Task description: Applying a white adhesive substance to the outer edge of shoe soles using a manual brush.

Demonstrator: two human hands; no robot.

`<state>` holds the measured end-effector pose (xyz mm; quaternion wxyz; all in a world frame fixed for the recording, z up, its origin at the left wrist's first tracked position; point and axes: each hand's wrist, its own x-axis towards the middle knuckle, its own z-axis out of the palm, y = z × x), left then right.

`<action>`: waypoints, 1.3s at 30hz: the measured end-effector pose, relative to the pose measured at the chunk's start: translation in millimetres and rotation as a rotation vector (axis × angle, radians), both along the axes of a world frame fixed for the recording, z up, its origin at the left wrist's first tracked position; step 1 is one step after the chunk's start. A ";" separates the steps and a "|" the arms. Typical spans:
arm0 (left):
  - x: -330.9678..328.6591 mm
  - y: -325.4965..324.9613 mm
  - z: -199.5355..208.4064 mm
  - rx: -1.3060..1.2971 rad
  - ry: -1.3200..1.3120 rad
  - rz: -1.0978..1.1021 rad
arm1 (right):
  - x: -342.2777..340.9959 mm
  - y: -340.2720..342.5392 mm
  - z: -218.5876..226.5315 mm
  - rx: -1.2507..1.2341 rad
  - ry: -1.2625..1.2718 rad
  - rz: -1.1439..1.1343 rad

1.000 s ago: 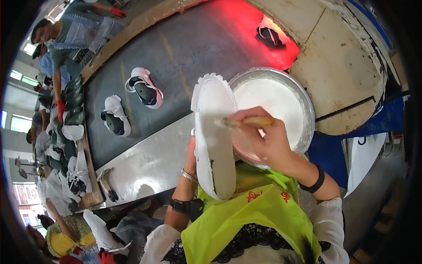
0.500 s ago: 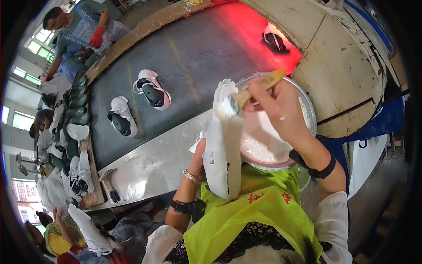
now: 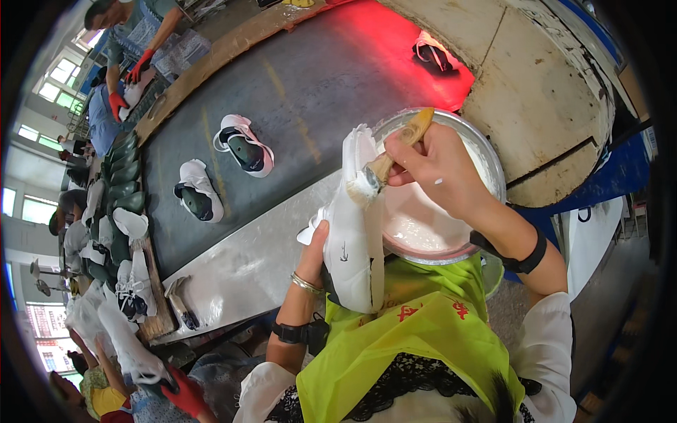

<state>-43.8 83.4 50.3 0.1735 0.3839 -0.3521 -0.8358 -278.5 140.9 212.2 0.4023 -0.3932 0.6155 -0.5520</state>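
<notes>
My left hand (image 3: pixel 312 264) is closed around the side of a white shoe upper (image 3: pixel 350 240), which stands upright, toe end upward, with a small dark mark on its side. In my right hand (image 3: pixel 444 166) is a wooden-handled paint brush (image 3: pixel 415 128), gripped between thumb and fingers. Its bristles touch the upper near the top, where the surface looks wet and white. Beneath the right hand sits a round metal basin (image 3: pixel 499 169) holding white, glue-like liquid (image 3: pixel 416 225). A white speck shows on the back of the right hand.
Two white shoes (image 3: pixel 199 190) (image 3: pixel 243 146) lie on the dark belt (image 3: pixel 282 92). Another shoe (image 3: pixel 432 56) is under red light at the far end. A hammer (image 3: pixel 182 303) lies at the metal edge. Lasts and uppers (image 3: pixel 127 173) fill the left rack; co-workers' red-gloved hands (image 3: pixel 141 65) (image 3: pixel 185 395) are nearby.
The brush has tilted more upright and its bristles have moved slightly down the upper. At lower left, a co-worker's red-gloved hand and white shoe have shifted.
</notes>
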 end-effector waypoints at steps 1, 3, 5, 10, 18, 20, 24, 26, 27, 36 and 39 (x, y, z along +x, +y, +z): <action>-0.8 1.5 4.0 -0.002 0.000 -0.004 | -4.4 -1.6 -2.8 -0.002 0.000 -0.004; -4.5 6.9 13.8 0.008 -0.011 0.010 | -21.7 -14.7 -14.0 -0.090 0.145 -0.026; -2.0 9.2 11.3 0.017 0.021 -0.003 | -39.2 -33.6 -18.6 -0.108 0.128 -0.072; -10.4 15.7 37.8 0.046 0.020 0.084 | -48.1 -37.4 -50.2 -0.164 0.049 -0.106; 1.7 7.4 6.5 -0.034 0.217 0.222 | -17.1 10.1 -58.4 -0.109 0.045 -0.083; 5.7 6.8 5.0 -0.005 0.201 0.238 | -11.8 -17.2 -39.9 -0.422 0.272 -0.084; 7.3 8.2 11.6 -0.072 0.229 0.170 | 16.6 -18.7 -35.2 -0.345 0.334 0.060; 3.0 9.5 10.8 -0.131 0.182 0.222 | 25.5 9.9 -53.3 -0.626 0.586 0.078; 4.6 7.7 7.0 -0.029 0.336 0.175 | 33.9 31.1 -52.8 -0.557 0.532 0.152; 12.2 11.5 8.5 -0.024 0.244 0.202 | -5.6 -53.4 -33.5 -0.256 0.249 -0.147; 18.8 14.2 4.7 0.057 0.318 0.353 | 8.1 -20.6 -39.1 0.046 0.213 -0.142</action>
